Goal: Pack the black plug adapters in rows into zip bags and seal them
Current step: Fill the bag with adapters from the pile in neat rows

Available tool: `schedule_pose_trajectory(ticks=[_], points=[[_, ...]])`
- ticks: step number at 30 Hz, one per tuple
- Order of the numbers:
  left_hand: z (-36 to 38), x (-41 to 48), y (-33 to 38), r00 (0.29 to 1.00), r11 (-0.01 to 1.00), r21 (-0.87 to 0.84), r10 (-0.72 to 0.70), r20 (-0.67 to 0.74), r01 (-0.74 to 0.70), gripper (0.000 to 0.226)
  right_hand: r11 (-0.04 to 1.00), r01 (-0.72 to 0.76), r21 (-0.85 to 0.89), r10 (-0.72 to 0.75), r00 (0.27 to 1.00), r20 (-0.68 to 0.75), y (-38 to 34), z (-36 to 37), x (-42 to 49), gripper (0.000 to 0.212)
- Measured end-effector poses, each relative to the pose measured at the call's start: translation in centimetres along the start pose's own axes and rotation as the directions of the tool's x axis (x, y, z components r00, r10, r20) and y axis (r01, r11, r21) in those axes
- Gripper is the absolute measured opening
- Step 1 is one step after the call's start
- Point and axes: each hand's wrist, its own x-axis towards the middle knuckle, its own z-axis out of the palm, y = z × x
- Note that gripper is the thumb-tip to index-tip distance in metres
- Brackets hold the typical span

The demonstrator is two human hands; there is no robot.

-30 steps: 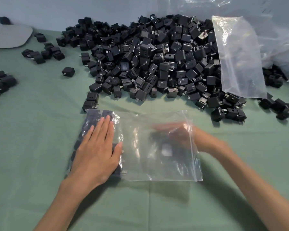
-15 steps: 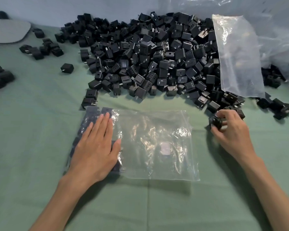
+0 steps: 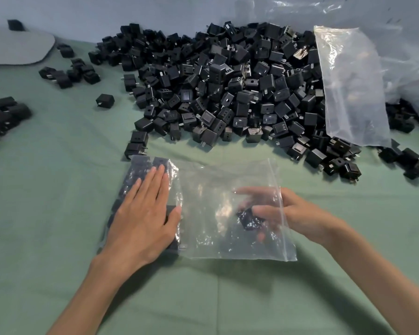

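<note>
Right hand [image 3: 290,213] is back from the edge of the pile and now sits in the open mouth of the zip bag [image 3: 203,180], while the left hand [image 3: 140,218] hasn't budged.

Closest to the camera it's just both forearms over the green cloth [image 3: 58,274]. Left hand lies flat with fingers straight and together and thumb out to the side. It's pressing on the bag's left end over the packed rows [image 3: 140,165], black blocks lined up side by side, a bit hazy under the plastic. Right hand went in from the bag's right side, where the zip strip runs. Its fingers are curled around one black adapter [image 3: 248,220], index finger stretched out above it. That's all seen through crinkly plastic, so the exact grip is fuzzy. The bag is clear, shiny and wrinkled, lying flat on the cloth.

Just past the bag's far left corner sit two stray adapters [image 3: 136,143]. Behind them is the big pile of loose adapters [image 3: 228,93], small black cubes, some with metal prongs sticking out, some showing holes. A second clear bag [image 3: 348,88] leans on the pile's right side. Small clusters [image 3: 68,73] lie off to the left, with a grey pad [image 3: 15,49] at the far left and a crumpled plastic sheet [image 3: 409,44] at the far right.
</note>
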Motion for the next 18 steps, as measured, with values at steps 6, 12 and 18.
schedule_pose_trajectory(ticks=[6, 12, 18], points=[[-0.2, -0.1, 0.0, 1.000, 1.000, 0.002, 0.008, 0.002, -0.008, 0.077, 0.899, 0.221, -0.378, -0.217, 0.975, 0.054, -1.5, 2.4, 4.8, 0.031], [-0.4, -0.2, 0.2, 1.000, 1.000, -0.021, 0.009, 0.002, -0.009, 0.076, 0.721, 0.469, -0.510, -0.527, 0.849, 0.035, -1.1, 5.0, 8.5, 0.031], [-0.6, -0.3, 0.2, 1.000, 0.998, -0.067, 0.004, -0.008, -0.005, 0.073, 0.768, 0.432, -0.474, -0.475, 0.880, 0.033, -0.5, 5.7, 9.3, 0.025]])
